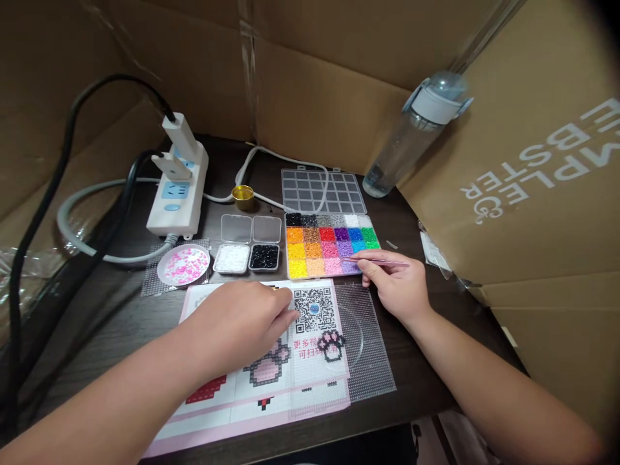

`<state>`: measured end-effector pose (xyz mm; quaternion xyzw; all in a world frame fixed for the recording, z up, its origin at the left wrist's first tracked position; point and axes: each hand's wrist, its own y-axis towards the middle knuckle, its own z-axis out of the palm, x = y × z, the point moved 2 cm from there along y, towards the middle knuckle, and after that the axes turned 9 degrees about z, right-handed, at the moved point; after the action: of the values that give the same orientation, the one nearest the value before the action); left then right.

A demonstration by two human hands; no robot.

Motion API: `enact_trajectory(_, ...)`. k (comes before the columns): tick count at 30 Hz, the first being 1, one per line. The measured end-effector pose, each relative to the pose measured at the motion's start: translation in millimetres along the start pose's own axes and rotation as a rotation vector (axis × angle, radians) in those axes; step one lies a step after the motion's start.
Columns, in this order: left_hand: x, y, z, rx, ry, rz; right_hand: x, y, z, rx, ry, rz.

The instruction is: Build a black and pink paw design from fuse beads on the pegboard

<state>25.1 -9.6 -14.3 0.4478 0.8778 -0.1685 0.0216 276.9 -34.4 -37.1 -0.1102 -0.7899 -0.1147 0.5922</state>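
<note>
My right hand (400, 287) pinches pink tweezers (385, 262), whose tips reach over the purple and pink cells of the bead box (325, 250). That box is sorted by colour, with its gridded lid folded back. My left hand (249, 320) is curled over the printed pattern sheet (227, 413), fingertips tucked out of sight, so I cannot see whether they hold anything. To its right lies a paw-shaped bead piece (332, 346) in black, pink and white on a clear pegboard (371, 342). A QR code (312, 310) is printed on the sheet beside my left fingers.
Small boxes of white beads (231, 258) and black beads (264, 257) stand behind the sheet. Left of them are a dish of mixed beads (184, 265) and a power strip (179, 194) with cables. A gold cup (243, 197) and water bottle (411, 139) stand farther back, near cardboard walls (329, 84).
</note>
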Motion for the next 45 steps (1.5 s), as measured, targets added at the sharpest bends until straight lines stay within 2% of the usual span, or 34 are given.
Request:
enact_trajectory(9,-0.3,1.3,-0.1,-0.002,-0.004,0.0,-0.9,0.2,-2.5,0.009,-0.017,-0.006)
enact_trajectory(17,1.6,0.5,1.0,-0.096,-0.053,0.009,-1.3,-0.6,-3.2,0.005,-0.004,-0.022)
enact_trajectory(24,0.6,1.5,1.3,-0.072,-0.027,0.009,-0.2,-1.4,-1.5,0.017,-0.015,-0.008)
enact_trajectory(30,0.7,0.3,0.9,-0.109,-0.063,0.008,-1.3,-0.7,-1.6,0.007,-0.022,-0.003)
enact_trajectory(45,-0.8,2.6,-0.3,-0.025,-0.016,0.002,0.0,0.9,-2.5,0.011,-0.01,0.029)
